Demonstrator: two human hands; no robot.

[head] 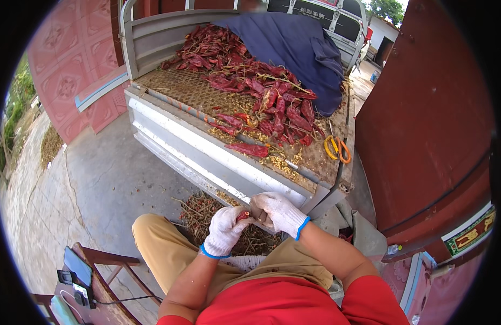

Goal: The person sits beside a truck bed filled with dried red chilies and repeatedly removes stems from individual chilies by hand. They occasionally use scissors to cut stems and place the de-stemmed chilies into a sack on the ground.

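My left hand [227,230], in a white knit glove with a blue cuff, is closed around a dried red chili pepper [242,216]; only one end shows. Close beside it, my right hand [278,213] wears a matching glove, its fingers curled together; whether anything is between them is hidden. Both hands are above my lap, just before the lowered metal tailgate of a cargo truck bed. A single dried chili [248,149] lies near the bed's edge, among yellow seeds [281,164]. Behind it spreads a large heap of dried red chilies [234,73].
Scissors [338,148] with yellow and orange handles lie at the bed's right edge. Dark blue cloth [283,44] covers part of the heap. Stems [201,219] are piled below the tailgate [201,154]. At lower left, a wooden stool [102,290] carries a phone [78,266] and a cable.
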